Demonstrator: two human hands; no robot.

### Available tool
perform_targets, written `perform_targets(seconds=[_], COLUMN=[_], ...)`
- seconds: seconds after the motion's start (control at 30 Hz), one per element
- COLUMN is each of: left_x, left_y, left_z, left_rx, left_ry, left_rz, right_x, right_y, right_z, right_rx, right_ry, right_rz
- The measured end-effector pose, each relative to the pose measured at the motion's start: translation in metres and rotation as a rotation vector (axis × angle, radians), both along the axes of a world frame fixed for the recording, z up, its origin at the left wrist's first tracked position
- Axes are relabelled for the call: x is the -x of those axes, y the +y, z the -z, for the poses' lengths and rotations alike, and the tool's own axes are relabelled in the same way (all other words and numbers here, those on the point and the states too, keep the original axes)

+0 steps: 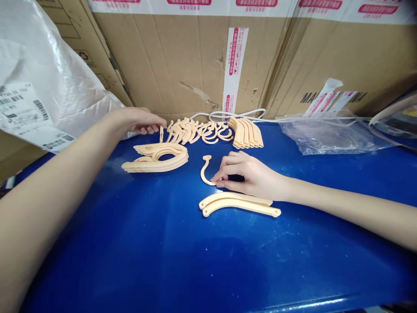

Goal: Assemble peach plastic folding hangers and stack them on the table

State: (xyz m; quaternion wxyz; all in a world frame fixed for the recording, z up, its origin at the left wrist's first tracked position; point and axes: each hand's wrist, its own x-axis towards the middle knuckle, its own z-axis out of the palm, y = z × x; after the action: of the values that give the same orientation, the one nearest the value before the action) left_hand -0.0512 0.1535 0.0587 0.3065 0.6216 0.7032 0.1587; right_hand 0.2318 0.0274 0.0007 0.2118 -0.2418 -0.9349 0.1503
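While our two hands stand well apart over the blue bench, the right hand pinches a cream hook piece by its near end, between thumb and fingertips. That hook piece lies just left of the right hand, about midway between the left and right edges and nearer the far edge than the near one. We see its long axis run mainly from far edge to near edge; the small flat head points to the far edge, and the curve bends round towards the right edge, into our fingertips.

On its near-edge side, just beside the right hand, two curved bars lie side by side, their long axes left to right, so crosswise to the hook piece. The right hand is much the nearer to them.

Our left hand reaches towards the far edge, left of the middle, its fingertips at a small upright piece beside the loose hooks; we cannot tell whether it grips that piece.
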Motion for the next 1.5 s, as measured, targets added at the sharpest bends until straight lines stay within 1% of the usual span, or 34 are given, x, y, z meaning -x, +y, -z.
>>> perform_targets(seconds=[0.1,0.2,0.33,0.4,0.5,0.57,0.63,0.67,0.7,0.77,0.83,0.9,0.93,1.0,1.03,1.1,1.17,1.27,1.33,1.37,1.5], left_x=[0.002,0.004,0.003,0.003,0.0,-0.006,-0.017,-0.024,-0.033,-0.051,-0.069,-0.083,-0.089,-0.097,-0.099,-0.101,-0.101,-0.1,-0.102,-0.103,-0.108], left_y=[0.001,0.002,0.001,0.0,-0.004,-0.013,-0.029,-0.039,-0.051,-0.077,-0.101,-0.12,-0.128,-0.138,-0.141,-0.145,-0.147,-0.151,-0.153,-0.154,-0.154], left_z=[0.0,0.001,-0.001,-0.006,-0.019,-0.028,-0.035,-0.038,-0.039,-0.04,-0.037,-0.032,-0.028,-0.02,-0.015,-0.006,0.003,0.014,0.019,0.021,0.028], left_rx=[0.074,0.038,-0.071,-0.153,-0.297,-0.409,-0.535,-0.617,-0.639,-0.641,-0.609,-0.577,-0.575,-0.578,-0.581,-0.574,-0.54,-0.493,-0.465,-0.453,-0.425], left_ry=[0.009,0.005,-0.023,-0.053,-0.124,-0.191,-0.311,-0.52,-0.603,-0.7,-0.768,-0.801,-0.811,-0.828,-0.836,-0.838,-0.836,-0.846,-0.845,-0.841,-0.832], left_rz=[0.023,0.005,-0.031,-0.06,-0.119,-0.139,-0.121,-0.044,0.018,0.102,0.159,0.202,0.223,0.26,0.259,0.247,0.239,0.22,0.208,0.202,0.177], right_x=[0.0,0.001,0.001,0.001,0.001,0.0,0.0,-0.001,-0.001,-0.001,-0.002,-0.003,-0.003,-0.005,-0.006,-0.008,-0.01,-0.011,-0.01,-0.009,-0.005], right_y=[0.0,0.0,0.002,0.003,0.003,0.003,0.002,0.002,0.002,0.002,0.002,0.001,0.0,-0.003,-0.005,-0.01,-0.014,-0.018,-0.02,-0.02,-0.021], right_z=[-0.001,-0.001,-0.001,-0.001,-0.002,-0.003,-0.005,-0.006,-0.008,-0.013,-0.021,-0.029,-0.033,-0.041,-0.044,-0.047,-0.047,-0.04,-0.033,-0.031,-0.026], right_rx=[-0.003,0.0,-0.004,0.007,0.07,0.141,0.219,0.256,0.292,0.372,0.498,0.63,0.67,0.695,0.692,0.683,0.679,0.678,0.652,0.61,0.308], right_ry=[0.003,0.001,-0.003,0.011,0.065,0.126,0.207,0.261,0.322,0.47,0.588,0.585,0.554,0.497,0.474,0.427,0.372,0.312,0.299,0.298,0.221], right_rz=[-0.008,-0.017,-0.025,-0.036,-0.067,-0.047,0.026,0.071,0.116,0.196,0.244,0.217,0.178,0.12,0.103,0.102,0.112,0.114,0.133,0.164,0.262])
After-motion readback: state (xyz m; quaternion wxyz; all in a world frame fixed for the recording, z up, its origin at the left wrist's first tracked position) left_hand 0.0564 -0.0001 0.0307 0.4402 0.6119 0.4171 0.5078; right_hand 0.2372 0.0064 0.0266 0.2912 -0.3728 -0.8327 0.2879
